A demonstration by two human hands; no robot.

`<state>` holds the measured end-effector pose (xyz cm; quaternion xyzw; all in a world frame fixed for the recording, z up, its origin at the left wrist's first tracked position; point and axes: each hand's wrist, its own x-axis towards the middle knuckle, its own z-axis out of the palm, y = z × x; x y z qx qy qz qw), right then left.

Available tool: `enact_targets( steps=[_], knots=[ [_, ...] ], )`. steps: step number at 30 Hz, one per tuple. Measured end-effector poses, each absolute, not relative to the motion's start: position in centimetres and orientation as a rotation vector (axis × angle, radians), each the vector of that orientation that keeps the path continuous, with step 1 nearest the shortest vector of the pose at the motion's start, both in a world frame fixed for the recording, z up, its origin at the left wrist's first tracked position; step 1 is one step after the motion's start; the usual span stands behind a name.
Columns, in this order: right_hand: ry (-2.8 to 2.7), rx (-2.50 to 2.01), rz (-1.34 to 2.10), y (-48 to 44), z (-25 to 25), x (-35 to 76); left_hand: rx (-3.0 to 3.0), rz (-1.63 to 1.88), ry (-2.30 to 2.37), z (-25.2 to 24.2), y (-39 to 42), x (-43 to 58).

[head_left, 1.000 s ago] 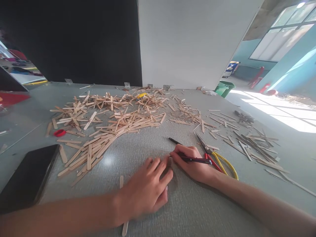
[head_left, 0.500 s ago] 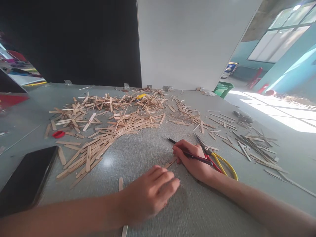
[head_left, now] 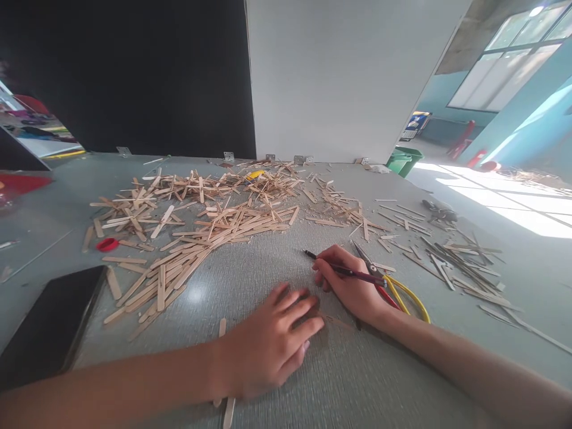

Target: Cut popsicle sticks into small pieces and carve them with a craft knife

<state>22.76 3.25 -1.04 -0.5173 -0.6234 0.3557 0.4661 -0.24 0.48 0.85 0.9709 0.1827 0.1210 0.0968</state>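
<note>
My right hand point(head_left: 346, 280) is closed around a dark pen point(head_left: 369, 277), whose tip points left just above the table. Low and palm down, my left hand point(head_left: 277, 339) has its fingers spread. A motion-blurred wooden craft stick point(head_left: 338, 322) lies by its fingertips; whether they touch it I cannot tell. Two more sticks, one with its end showing at the wrist point(head_left: 222, 328) and a paler stick point(head_left: 229, 412), are partly covered by my left forearm. Behind my right hand are scissors point(head_left: 410, 298) with yellow and red handles, their blades slightly apart.
Heaped craft sticks point(head_left: 241, 223) spread across the table point(head_left: 250, 268), with a yellow object point(head_left: 255, 174) among them. A black phone-like slab point(head_left: 53, 316) and a red ring point(head_left: 107, 244) are at left. Thin strips point(head_left: 465, 268) lie at right. Upright panels point(head_left: 348, 83) close off the back.
My left hand has opened its fingers. The stick between my hands has turned and shifted right and nearer to me. My right hand keeps the pen, nearly in place.
</note>
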Motion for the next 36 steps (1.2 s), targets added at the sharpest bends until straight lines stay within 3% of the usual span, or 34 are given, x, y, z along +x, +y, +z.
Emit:
enact_targets(
  steps=[8,13,22,36],
  knots=[
    [-1.489,-1.267,0.927,3.1,-0.8,22.7,2.916,0.471,0.917,0.2,0.1,-0.3],
    [-1.454,-1.306,0.896,3.2,-0.9,22.7,2.895,0.270,0.598,1.3,0.3,-0.3],
    [-1.614,-1.304,0.846,2.7,-0.7,22.8,2.925,0.247,1.015,0.0,0.0,-0.3],
    [-1.722,-1.228,1.054,2.8,-0.5,22.6,2.779,0.289,0.827,0.3,0.6,-0.5]
  ],
)
